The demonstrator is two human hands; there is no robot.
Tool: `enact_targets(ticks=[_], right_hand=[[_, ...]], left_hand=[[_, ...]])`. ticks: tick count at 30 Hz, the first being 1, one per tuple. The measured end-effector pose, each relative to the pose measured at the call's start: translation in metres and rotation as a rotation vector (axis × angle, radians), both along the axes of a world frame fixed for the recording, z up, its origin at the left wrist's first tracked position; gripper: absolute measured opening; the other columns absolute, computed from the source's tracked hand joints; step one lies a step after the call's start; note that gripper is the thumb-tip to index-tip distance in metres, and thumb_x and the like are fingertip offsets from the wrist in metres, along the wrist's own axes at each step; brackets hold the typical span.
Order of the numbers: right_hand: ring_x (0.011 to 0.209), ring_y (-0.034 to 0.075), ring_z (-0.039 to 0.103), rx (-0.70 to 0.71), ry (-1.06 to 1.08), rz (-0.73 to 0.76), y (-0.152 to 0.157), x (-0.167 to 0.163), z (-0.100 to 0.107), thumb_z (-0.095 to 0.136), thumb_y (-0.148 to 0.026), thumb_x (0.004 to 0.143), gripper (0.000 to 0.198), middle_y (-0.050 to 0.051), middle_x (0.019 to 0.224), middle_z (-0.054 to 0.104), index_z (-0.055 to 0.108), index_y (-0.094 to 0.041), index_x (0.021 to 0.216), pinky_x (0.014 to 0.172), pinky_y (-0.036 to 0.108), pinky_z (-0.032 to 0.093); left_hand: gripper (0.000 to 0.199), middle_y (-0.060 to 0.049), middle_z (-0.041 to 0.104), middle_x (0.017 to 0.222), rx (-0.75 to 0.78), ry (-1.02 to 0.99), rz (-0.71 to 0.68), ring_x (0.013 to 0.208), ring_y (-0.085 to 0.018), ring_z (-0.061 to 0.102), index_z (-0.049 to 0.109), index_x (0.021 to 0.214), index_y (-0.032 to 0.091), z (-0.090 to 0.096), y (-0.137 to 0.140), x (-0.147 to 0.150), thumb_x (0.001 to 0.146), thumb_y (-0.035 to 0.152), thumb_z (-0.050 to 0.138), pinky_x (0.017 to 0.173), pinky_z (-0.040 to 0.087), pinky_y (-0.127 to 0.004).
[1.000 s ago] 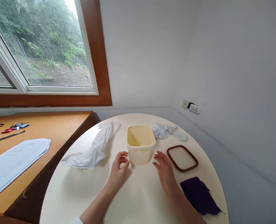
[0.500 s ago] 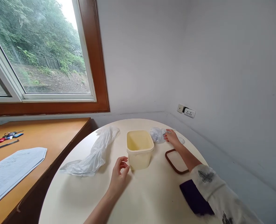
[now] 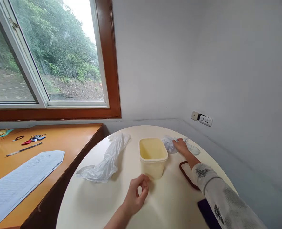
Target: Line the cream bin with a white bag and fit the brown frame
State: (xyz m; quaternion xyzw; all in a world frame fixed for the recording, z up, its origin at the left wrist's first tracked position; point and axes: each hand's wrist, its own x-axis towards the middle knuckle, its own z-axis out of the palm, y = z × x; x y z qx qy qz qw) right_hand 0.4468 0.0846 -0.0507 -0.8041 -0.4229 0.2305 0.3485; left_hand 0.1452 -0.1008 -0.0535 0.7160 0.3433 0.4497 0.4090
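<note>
Your right hand [image 3: 180, 146] lies on the crumpled clear bag [image 3: 169, 144] at the table's [image 3: 88, 203] far side, just behind the tub [image 3: 153, 157]; whether its grip has closed, I cannot tell. Gather the loose plastic fully. Your left hand [image 3: 136, 193] hovers loosely curled, empty, near the tub.

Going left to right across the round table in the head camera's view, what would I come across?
Clear plastic bag → left hand → cream tub → crumpled plastic under the right hand → brown-rimmed lid → purple cloth.

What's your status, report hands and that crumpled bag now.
Right hand on the crumpled plastic bag, grip unclear. Left hand loosely curled, empty, near the cream tub. Brown-rimmed lid under the right forearm.
</note>
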Motion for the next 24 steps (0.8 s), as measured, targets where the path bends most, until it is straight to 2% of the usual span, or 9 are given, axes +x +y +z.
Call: enact_targets(ticks=[3,6,9,12,18,24], right_hand=[[0.106,0.032,0.053,-0.004,-0.048,0.002,0.003,0.002,-0.003,0.058,-0.044,0.070,0.051,0.018,0.111,0.058,0.049,-0.014,0.110,0.083,0.038,0.040],[0.105,0.031,0.054,0.035,-0.069,-0.008,0.004,0.002,-0.007,0.060,-0.039,0.067,0.047,0.017,0.109,0.059,0.051,-0.015,0.106,0.082,0.037,0.040],[0.101,0.029,0.055,0.124,-0.063,-0.024,0.004,0.002,-0.010,0.059,-0.031,0.065,0.040,0.014,0.101,0.061,0.053,-0.016,0.102,0.081,0.036,0.040],[0.093,0.027,0.057,0.249,-0.031,-0.039,0.003,0.002,-0.007,0.056,-0.027,0.065,0.034,0.011,0.088,0.063,0.055,-0.017,0.097,0.080,0.035,0.041],[0.075,0.021,0.060,0.554,0.115,-0.052,-0.002,-0.009,0.017,0.054,-0.032,0.065,0.033,0.006,0.081,0.064,0.056,-0.017,0.094,0.072,0.033,0.044],[0.077,0.017,0.060,0.806,0.237,-0.017,-0.026,-0.021,0.047,0.054,-0.038,0.068,0.038,0.010,0.094,0.063,0.054,-0.015,0.098,0.069,0.029,0.046]], left_hand=[[0.019,0.000,0.056,0.064,-0.105,-0.005,-0.173,0.060,-0.013,0.053,0.055,0.089,0.015,-0.001,-0.001,0.007,0.071,0.014,0.051,0.061,0.042,-0.026],[0.031,-0.007,0.062,0.082,-0.204,0.008,-0.242,0.076,-0.017,0.057,0.055,0.103,0.014,-0.001,0.001,0.010,0.072,0.016,0.053,0.068,0.045,-0.028],[0.043,-0.011,0.061,0.102,-0.236,0.013,-0.306,0.094,-0.021,0.056,0.049,0.117,0.016,-0.003,0.003,0.009,0.075,0.020,0.056,0.081,0.045,-0.033],[0.053,-0.012,0.054,0.120,-0.190,0.026,-0.342,0.110,-0.022,0.050,0.040,0.128,0.020,-0.010,0.007,0.006,0.078,0.021,0.057,0.096,0.038,-0.038],[0.067,-0.012,0.044,0.133,-0.174,0.052,-0.357,0.122,-0.023,0.041,0.025,0.138,0.021,-0.019,0.012,0.006,0.079,0.021,0.057,0.105,0.028,-0.044],[0.071,-0.014,0.035,0.139,-0.191,0.028,-0.354,0.129,-0.024,0.033,0.018,0.140,0.020,-0.021,0.019,0.009,0.081,0.028,0.056,0.108,0.022,-0.046]])
